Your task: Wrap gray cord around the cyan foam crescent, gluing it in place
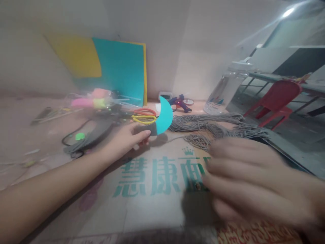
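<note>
My left hand is closed, thumb and fingers pinching a small dark grey piece with a turquoise crescent standing up at its right end. The crescent is flat and matches the turquoise sheet behind in colour. How the grey part is made is largely hidden by the fingers. Just beyond this hand lie scissors with yellow and red handles. My right hand hovers over the front right of the table, smeared by motion. Whether anything is between its fingers I cannot make out.
Bundles of grey cord stretch across the right of the table. Behind stand a clear bottle, a glue gun and turquoise and yellow sheets. Pink and yellow items and a green disc lie left. A red chair stands beyond.
</note>
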`<state>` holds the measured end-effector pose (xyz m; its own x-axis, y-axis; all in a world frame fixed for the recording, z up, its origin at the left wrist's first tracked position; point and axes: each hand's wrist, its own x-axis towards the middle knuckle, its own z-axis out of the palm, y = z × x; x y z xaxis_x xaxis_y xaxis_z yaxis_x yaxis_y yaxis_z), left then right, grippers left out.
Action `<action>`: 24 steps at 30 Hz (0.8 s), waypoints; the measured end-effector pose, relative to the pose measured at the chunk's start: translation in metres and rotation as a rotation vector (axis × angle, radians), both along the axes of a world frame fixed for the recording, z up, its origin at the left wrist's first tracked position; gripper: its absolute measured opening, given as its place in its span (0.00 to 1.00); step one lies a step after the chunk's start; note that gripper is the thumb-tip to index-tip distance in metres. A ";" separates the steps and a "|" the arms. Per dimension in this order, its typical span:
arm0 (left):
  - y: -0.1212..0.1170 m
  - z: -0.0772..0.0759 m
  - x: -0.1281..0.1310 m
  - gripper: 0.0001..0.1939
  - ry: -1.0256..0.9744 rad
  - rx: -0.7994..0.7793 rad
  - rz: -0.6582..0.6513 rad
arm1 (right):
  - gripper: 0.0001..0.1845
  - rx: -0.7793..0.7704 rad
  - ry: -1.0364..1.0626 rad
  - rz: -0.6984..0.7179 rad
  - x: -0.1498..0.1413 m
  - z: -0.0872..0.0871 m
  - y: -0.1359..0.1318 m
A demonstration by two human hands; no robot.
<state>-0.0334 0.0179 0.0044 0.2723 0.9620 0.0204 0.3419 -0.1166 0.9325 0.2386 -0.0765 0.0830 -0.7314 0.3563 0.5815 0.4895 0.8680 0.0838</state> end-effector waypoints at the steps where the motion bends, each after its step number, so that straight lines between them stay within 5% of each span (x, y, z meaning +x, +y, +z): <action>1: -0.002 0.002 0.000 0.18 -0.001 0.009 -0.004 | 0.09 0.002 -0.026 0.023 -0.006 -0.007 0.015; 4: -0.005 0.006 0.002 0.18 -0.039 -0.010 -0.024 | 0.09 -0.096 -0.065 -0.016 -0.019 -0.035 0.055; 8: -0.005 0.005 0.005 0.18 -0.100 -0.081 -0.036 | 0.17 -0.428 0.062 -0.189 -0.023 -0.068 0.080; 13: -0.003 -0.003 0.008 0.16 -0.163 -0.091 -0.104 | 0.23 -0.694 0.182 -0.094 -0.027 -0.078 0.084; 24: -0.004 -0.001 0.007 0.19 -0.064 -0.038 -0.013 | 0.11 -0.566 0.122 -0.020 -0.031 -0.079 0.071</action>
